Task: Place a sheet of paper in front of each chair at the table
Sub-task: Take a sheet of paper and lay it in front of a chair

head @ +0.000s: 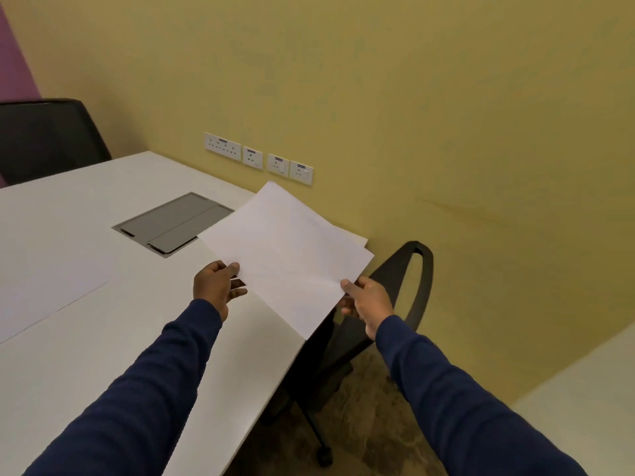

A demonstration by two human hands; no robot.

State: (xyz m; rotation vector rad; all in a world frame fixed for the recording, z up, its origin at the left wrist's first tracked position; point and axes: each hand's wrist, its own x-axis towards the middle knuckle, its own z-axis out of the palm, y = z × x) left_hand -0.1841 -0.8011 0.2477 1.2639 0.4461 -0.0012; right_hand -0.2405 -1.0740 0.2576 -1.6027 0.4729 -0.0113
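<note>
A plain white sheet of paper point(288, 249), blank and slightly bowed, is held over the table point(86, 338) corner beside a black chair point(417, 269). Its long axis runs away toward the wall. The left hand point(216, 286) and right hand point(367, 304) pinch its near corners.

No text can be read; the small labels on the wall sockets point(257, 156) are blurred.

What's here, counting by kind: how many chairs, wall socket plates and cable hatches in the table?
Chairs: 2
Wall socket plates: 4
Table cable hatch: 1
Total: 7
</note>
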